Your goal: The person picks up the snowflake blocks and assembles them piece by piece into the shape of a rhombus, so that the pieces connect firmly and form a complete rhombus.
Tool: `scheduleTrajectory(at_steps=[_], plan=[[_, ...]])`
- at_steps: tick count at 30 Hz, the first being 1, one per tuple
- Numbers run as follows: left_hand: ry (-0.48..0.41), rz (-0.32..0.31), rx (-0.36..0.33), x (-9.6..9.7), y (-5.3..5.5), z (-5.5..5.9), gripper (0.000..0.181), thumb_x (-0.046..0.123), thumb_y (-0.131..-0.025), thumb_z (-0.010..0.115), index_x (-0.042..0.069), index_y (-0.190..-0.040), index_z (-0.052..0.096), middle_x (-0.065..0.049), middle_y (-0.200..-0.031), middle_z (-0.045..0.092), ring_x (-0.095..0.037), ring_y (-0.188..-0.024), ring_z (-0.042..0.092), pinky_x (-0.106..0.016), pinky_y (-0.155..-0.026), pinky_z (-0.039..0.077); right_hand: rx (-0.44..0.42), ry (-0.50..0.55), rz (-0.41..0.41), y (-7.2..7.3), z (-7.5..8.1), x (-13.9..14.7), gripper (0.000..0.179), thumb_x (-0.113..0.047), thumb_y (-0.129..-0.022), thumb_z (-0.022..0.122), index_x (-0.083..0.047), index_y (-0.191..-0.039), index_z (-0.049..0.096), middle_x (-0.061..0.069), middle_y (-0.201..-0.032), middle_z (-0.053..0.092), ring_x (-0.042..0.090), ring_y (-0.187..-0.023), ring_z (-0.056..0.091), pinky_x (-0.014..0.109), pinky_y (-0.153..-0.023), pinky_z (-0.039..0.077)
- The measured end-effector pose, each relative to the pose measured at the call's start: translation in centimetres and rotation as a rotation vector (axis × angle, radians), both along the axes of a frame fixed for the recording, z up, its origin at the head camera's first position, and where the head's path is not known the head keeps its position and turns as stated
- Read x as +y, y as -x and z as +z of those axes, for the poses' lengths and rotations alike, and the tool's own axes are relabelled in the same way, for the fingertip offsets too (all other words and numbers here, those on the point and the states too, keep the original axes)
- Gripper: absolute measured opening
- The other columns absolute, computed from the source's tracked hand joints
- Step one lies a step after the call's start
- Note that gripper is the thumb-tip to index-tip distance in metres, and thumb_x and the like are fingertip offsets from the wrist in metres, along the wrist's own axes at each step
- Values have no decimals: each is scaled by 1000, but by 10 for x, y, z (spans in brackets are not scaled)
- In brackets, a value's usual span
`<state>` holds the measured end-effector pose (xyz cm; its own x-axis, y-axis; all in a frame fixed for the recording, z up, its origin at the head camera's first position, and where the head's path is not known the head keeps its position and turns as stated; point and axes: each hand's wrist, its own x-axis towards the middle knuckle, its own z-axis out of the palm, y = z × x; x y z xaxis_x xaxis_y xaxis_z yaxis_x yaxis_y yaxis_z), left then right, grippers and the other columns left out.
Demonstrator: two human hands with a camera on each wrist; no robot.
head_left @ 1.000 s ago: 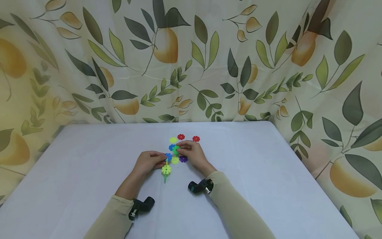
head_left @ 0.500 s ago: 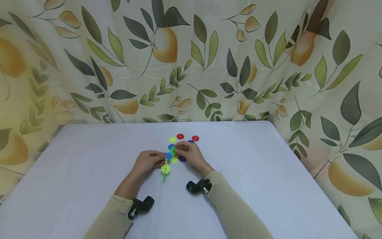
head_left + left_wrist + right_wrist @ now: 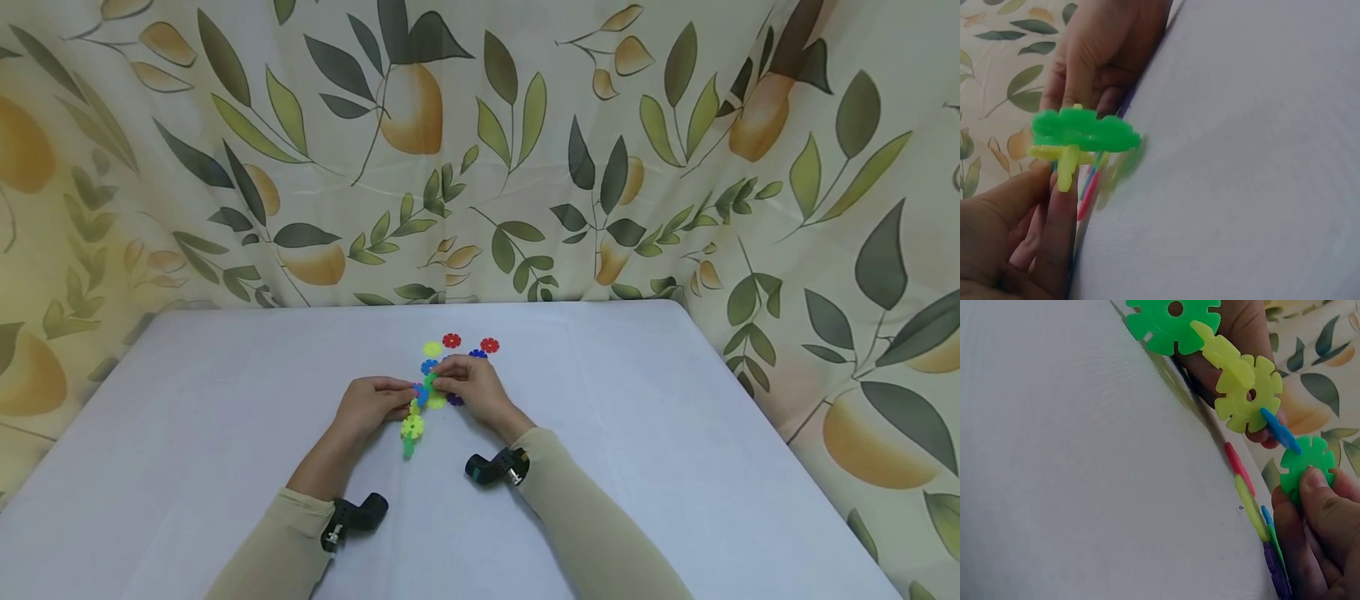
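My left hand [image 3: 371, 400] pinches a chain of notched plastic snowflake discs near its blue disc [image 3: 1282, 431]. Below the fingers hang a yellow disc [image 3: 412, 427] and, at the chain's lower end, a green disc [image 3: 1172, 325]. A second yellow disc [image 3: 1225, 356] sits crosswise between those two. My right hand [image 3: 480, 387] pinches another green disc [image 3: 1309, 464] between thumb and fingers, its edge meeting the blue one. In the left wrist view, the lower green disc [image 3: 1085, 131] hides part of the chain and the fingertips behind it.
Loose discs lie on the white-covered table [image 3: 637, 417] beyond and under the hands: two red, one of them a red disc [image 3: 490, 345] at the right, a yellow disc [image 3: 432, 348], blue and purple ones. A leaf-patterned curtain [image 3: 517, 150] hangs behind the far edge.
The chain has turned in the hands, so the lower green disc shows more of its face than before. The right hand has shifted slightly left with its green disc.
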<state>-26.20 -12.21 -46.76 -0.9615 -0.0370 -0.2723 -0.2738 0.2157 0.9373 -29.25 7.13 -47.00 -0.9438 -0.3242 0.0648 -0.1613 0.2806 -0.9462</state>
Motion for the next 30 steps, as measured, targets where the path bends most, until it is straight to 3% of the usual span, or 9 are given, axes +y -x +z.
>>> scheduleTrajectory(at_steps=[11,21,30], plan=[[-8,23,4,1,-3,7,24,16,-88,75,0,-106,73,-9,-91,75,-8,-68,69,-22,-67,58,81,-33,-5,0,1,-3,9,-9,-89,72,-10,-98,74,2,-95,76,10,-86,67,25,-81,55],[-49,2,-21,-2,-2,10,24,13,-89,74,-1,-108,72,-8,-91,75,-8,-69,70,-23,-68,58,45,-66,-51,-2,-1,-1,13,-14,-89,73,-14,-101,76,0,-100,76,11,-95,69,30,-88,55],[-68,-39,-18,-6,-3,7,25,12,-90,72,-3,-110,71,-10,-94,74,-10,-72,71,-24,-70,59,23,-10,-101,-2,-8,10,22,-23,-85,78,-17,-106,76,-3,-105,75,10,-100,70,28,-88,55]])
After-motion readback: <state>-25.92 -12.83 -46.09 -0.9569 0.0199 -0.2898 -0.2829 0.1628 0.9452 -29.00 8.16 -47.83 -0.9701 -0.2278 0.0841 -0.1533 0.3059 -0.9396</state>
